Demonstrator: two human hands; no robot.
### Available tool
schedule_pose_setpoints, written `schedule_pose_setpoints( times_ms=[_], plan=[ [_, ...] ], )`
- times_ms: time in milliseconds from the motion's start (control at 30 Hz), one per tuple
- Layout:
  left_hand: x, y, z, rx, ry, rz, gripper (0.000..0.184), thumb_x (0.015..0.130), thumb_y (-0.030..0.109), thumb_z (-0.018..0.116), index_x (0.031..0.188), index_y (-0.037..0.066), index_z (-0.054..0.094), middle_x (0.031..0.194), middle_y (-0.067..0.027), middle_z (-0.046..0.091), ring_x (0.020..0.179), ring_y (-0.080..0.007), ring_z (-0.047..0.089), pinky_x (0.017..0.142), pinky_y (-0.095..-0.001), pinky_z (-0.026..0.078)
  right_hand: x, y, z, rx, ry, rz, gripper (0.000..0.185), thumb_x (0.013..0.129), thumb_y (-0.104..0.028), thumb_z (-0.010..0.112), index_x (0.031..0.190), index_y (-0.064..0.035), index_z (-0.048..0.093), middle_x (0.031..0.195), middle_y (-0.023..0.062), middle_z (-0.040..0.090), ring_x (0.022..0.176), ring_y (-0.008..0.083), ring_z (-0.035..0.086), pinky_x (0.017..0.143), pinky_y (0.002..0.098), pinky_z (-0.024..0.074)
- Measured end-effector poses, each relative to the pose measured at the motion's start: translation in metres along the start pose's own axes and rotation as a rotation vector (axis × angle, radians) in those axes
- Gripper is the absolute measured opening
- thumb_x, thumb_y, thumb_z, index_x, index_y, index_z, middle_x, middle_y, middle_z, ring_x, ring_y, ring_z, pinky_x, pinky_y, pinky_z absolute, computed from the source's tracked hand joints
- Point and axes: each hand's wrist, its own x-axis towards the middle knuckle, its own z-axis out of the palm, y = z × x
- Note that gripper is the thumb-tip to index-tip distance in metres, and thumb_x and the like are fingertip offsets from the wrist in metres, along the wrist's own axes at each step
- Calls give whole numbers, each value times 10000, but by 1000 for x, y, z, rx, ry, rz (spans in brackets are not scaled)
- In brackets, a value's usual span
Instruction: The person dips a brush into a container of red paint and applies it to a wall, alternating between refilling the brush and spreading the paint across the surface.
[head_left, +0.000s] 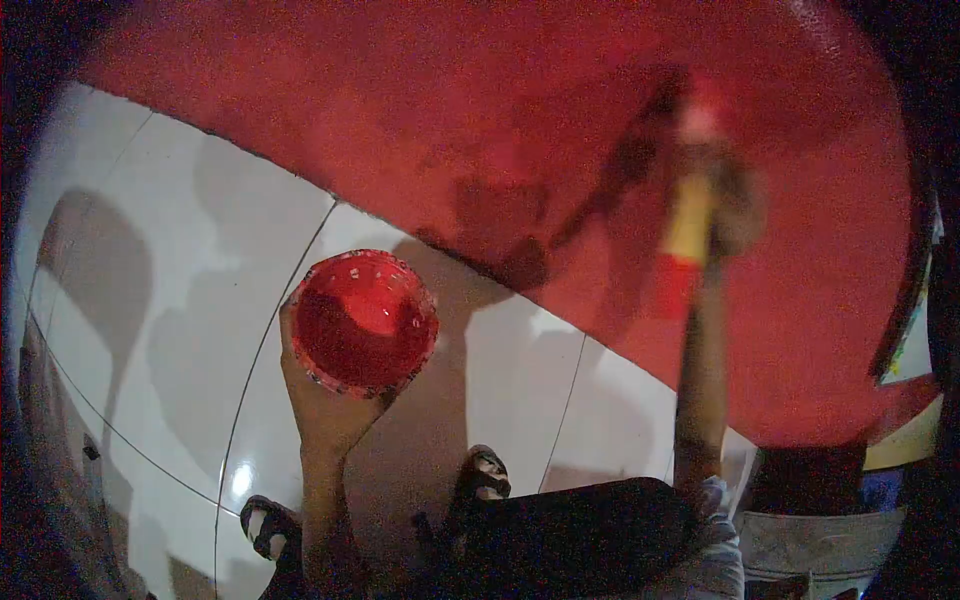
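The cup [322,284], 9 o'clock, contains red paint [355,352]; supply remains. The wall [450,90], 12 o'clock, is red across its visible area; coverage appears well advanced, but remaining patches cannot be determined. Left hand [332,418], 8 o'clock: cradles the cup, mouth up, fingers mostly hidden. Brush [688,225], 2 o'clock: bristle contact blurred. Right hand [738,208]: forearm raised, fingers wrapped around the handle.

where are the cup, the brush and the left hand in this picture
Cup [368,266]: head view, on its inside wall near the upper rim.
Brush [689,218]: head view, on the yellow part of its blurred handle.
Left hand [338,415]: head view, mid-hand, just below the cup.
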Motion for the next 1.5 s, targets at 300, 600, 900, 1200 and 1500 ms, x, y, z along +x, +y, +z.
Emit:
schedule_pose_setpoints(
  times_ms=[300,600,900,1200,1500],
  plan=[
    [-5,1,11,-22,-43,30,929,456,199,866,1240,72,385,1179,-138,504,1086,-280,508,910,-401,451,-31,-20,18,276,-323,135,229,788,-277,644,953,-122,610,889,88,611,771,284,579,630,383,462],
    [-7,4,31,-90,-83,-32,913,452,183,862,1226,56,393,1162,-134,513,1074,-267,516,910,-375,445,-36,12,11,60,-45,56,237,814,-282,601,996,-130,606,898,102,624,812,284,595,686,395,481],
    [-12,-7,67,-504,-115,-334,897,449,166,857,1211,41,401,1146,-130,521,1062,-254,523,910,-349,439,-36,-23,11,256,-533,260,182,845,-188,577,965,-62,630,923,58,630,797,174,600,670,311,492],
    [-21,-3,74,-452,-119,-310,916,457,200,876,1216,37,389,1139,-138,542,1045,-258,542,901,-363,448,-90,-25,59,244,-162,-168,293,776,-179,620,1063,-129,594,1029,118,604,894,300,590,699,398,483],
    [-27,-14,70,-208,-155,-118,938,455,219,884,1221,34,374,1138,-146,542,1051,-254,542,895,-357,449,-41,25,-23,93,-1,103,300,823,-244,565,1113,-168,577,1059,101,605,899,324,588,728,425,481]
  ],
)
